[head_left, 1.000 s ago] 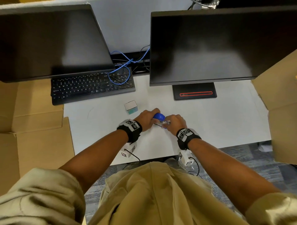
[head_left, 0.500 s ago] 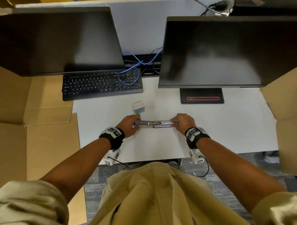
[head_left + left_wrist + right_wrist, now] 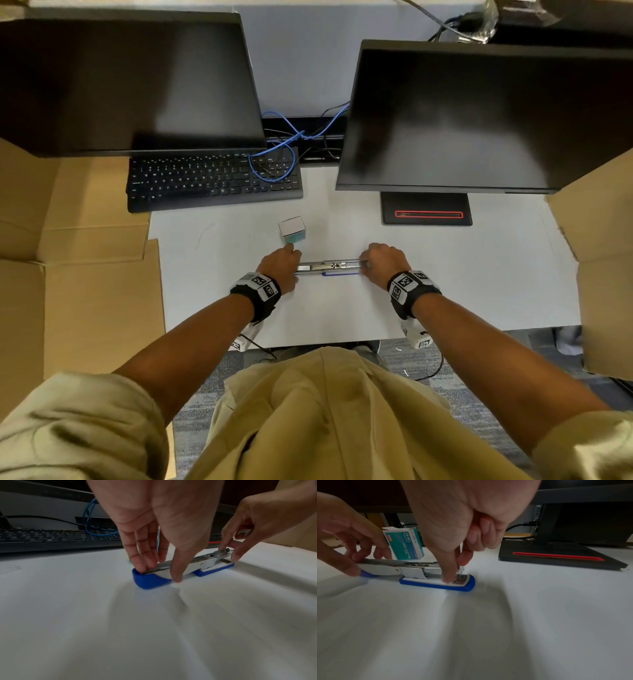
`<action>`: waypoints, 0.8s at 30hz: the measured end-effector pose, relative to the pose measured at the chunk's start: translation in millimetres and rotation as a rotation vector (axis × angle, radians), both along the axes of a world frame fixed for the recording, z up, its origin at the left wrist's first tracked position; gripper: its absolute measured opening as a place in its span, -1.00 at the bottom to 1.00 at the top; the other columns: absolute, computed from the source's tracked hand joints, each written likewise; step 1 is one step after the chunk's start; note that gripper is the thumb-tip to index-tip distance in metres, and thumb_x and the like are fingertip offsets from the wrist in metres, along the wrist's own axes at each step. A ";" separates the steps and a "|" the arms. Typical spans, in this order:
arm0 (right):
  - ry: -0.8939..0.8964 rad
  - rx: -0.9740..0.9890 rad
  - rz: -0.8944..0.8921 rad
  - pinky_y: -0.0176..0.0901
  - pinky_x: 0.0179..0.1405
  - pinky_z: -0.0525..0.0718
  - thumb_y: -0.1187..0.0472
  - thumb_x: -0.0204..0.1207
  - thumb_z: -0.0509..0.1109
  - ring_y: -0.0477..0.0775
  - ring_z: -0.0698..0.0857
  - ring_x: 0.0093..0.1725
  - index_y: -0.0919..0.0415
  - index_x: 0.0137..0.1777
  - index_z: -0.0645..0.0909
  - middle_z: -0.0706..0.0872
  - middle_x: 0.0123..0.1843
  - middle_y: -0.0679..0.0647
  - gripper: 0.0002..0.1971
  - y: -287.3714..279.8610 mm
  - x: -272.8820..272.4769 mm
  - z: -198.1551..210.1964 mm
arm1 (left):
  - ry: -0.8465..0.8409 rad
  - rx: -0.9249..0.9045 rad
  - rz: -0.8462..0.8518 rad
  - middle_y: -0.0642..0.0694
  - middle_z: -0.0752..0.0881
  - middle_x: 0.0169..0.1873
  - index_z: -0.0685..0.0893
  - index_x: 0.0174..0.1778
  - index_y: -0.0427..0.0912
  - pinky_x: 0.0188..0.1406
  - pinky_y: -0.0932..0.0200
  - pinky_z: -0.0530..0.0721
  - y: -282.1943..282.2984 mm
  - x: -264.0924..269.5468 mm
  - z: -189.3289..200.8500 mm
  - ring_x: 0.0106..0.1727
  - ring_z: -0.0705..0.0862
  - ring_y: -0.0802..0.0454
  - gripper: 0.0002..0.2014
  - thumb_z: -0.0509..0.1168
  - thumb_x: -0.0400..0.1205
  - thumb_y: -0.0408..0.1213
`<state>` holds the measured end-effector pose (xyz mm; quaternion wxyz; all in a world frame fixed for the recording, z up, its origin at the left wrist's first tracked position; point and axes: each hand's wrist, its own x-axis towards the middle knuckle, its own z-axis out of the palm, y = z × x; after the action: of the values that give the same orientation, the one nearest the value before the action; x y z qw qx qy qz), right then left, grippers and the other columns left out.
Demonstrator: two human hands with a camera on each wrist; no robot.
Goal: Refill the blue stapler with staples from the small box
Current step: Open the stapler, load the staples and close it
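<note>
Worktop (image 3: 445,291) carries the blue stapler (image 3: 150,580), splayed flat between both hands so the magazine lies exposed. Left hand (image 3: 279,265) pinches its cover end; right hand (image 3: 383,263) pinches the magazine tip. Small box (image 3: 292,230) sits just beyond the left hand, within reach.

The small staple box (image 3: 404,543) standing just behind the stapler bears "MAX" in red, "No.35-5M" in pale letters along its teal face, and "26/6" inside a framed mark
</note>
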<state>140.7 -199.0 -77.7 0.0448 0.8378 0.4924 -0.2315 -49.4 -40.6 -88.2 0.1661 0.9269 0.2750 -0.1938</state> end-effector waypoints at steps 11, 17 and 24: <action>0.039 0.052 0.288 -0.11 -0.22 0.47 0.17 0.66 0.20 0.26 0.70 -0.06 -0.05 0.43 0.56 0.68 0.08 0.14 -0.63 0.6 -9.7 0.4 | -0.105 -0.002 -0.125 -0.21 0.59 0.11 0.61 0.19 -0.23 -0.24 0.02 0.58 -19.0 12.8 1.9 0.06 0.65 -0.22 -0.73 0.30 0.57 -0.43; -0.039 -0.018 0.354 -0.07 -0.28 0.46 0.25 0.66 0.19 0.24 0.68 -0.13 -0.03 0.39 0.61 0.63 0.03 0.13 -0.63 11.6 -8.1 9.6 | -0.076 0.000 -0.164 -0.22 0.62 0.08 0.65 0.15 -0.25 -0.24 0.05 0.58 -16.1 16.4 3.0 0.01 0.67 -0.23 -0.76 0.28 0.59 -0.49; -0.022 -0.026 0.380 -0.07 -0.30 0.44 0.26 0.65 0.16 0.24 0.67 -0.15 -0.08 0.38 0.60 0.63 0.01 0.13 -0.61 15.6 -3.0 7.8 | -0.048 0.007 -0.154 -0.18 0.61 0.09 0.65 0.24 -0.19 -0.17 -0.01 0.67 -18.1 19.7 4.8 0.00 0.67 -0.20 -0.69 0.28 0.59 -0.48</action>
<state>137.7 -183.4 -69.9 0.1040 0.7315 0.6382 -0.2164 -29.7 -58.7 -83.3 0.1540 0.9503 0.1993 -0.1827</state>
